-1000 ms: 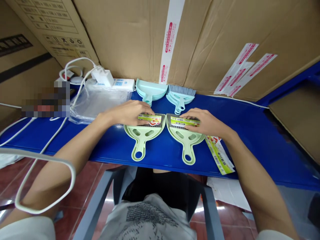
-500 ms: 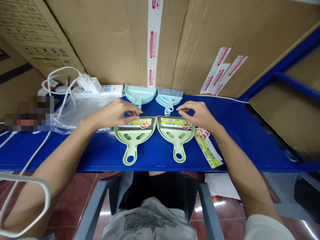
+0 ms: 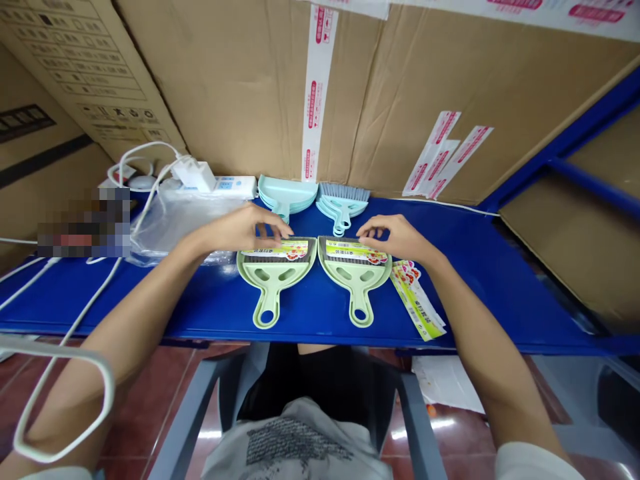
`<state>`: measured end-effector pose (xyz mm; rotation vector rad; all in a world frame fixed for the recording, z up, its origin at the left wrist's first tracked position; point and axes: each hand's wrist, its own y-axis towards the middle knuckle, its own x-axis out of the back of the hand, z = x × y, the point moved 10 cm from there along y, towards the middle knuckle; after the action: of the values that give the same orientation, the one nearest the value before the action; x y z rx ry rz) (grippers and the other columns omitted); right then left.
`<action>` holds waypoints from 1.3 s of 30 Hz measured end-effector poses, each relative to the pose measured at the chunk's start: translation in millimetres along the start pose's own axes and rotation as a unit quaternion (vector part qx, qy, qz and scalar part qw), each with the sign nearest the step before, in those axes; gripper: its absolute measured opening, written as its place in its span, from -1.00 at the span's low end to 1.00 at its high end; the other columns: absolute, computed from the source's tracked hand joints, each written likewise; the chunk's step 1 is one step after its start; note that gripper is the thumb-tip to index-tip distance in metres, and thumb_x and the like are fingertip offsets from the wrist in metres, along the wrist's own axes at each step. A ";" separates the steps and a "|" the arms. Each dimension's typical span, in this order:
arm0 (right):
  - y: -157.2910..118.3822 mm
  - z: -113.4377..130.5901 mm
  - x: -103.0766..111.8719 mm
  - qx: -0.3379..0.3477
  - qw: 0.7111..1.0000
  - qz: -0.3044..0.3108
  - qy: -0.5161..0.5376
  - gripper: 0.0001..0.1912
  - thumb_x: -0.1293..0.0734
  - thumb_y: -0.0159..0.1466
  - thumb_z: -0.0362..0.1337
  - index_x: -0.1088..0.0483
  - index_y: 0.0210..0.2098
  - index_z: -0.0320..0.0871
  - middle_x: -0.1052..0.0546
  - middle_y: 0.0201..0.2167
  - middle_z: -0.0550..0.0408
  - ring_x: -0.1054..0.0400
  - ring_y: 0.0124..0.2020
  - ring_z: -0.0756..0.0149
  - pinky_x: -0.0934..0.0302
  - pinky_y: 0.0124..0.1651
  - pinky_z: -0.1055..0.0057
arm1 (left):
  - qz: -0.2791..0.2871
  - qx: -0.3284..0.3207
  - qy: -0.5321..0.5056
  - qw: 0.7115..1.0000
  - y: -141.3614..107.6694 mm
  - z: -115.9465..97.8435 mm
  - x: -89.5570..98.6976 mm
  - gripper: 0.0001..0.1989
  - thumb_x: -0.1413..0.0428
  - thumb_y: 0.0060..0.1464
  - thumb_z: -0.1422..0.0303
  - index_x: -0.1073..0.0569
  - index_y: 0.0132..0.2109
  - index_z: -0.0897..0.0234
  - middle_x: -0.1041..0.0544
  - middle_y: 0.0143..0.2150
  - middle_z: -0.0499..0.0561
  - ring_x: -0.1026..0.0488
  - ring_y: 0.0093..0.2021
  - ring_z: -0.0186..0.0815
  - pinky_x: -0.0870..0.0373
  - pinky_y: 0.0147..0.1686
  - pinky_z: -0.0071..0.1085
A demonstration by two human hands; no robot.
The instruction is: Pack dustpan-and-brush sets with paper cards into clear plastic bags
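Two light green dustpan-and-brush sets lie side by side on the blue table, the left set (image 3: 271,275) and the right set (image 3: 354,275). Their handles point toward me, and dark bristles lie in the pans. Across the left bristles is a printed label (image 3: 296,250); another label (image 3: 345,249) lies across the right ones. My left hand (image 3: 245,227) is over the far edge of the left set, fingers bent and apart, holding nothing visible. Over the right set's far right edge is my right hand (image 3: 395,233), its fingers loosely curled and apart. Whether either hand touches a label is unclear.
Behind the sets are stacked light blue dustpans (image 3: 287,190) and light blue brushes (image 3: 344,203). Spare labels (image 3: 419,307) lie at the right. Clear plastic bags (image 3: 175,217), a power strip (image 3: 235,186) and white cables are on the left. Cardboard boxes (image 3: 240,87) stand behind.
The view has shifted slightly. My left fingers have come down closer to the left label, and my right fingers have lowered and curled closer to the right label.
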<state>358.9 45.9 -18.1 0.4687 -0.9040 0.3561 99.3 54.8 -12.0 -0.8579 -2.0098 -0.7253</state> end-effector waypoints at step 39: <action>-23.8 -129.3 68.2 -0.186 0.920 -0.301 0.169 -0.94 -0.45 0.19 -0.36 -0.57 -0.31 -0.15 -0.61 -0.49 0.11 -0.46 -0.52 0.39 -0.38 -0.42 0.49 | -0.312 0.068 0.148 0.936 -23.6 26.9 68.0 -0.71 -0.13 0.26 0.15 -0.58 -0.34 0.19 -0.60 -0.49 -0.06 -0.46 -0.54 -0.31 -0.36 -0.40 -0.36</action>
<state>495.1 101.0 -36.7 0.2983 -0.4370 -0.2929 39.0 81.3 27.7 0.0013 -2.0237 -0.9795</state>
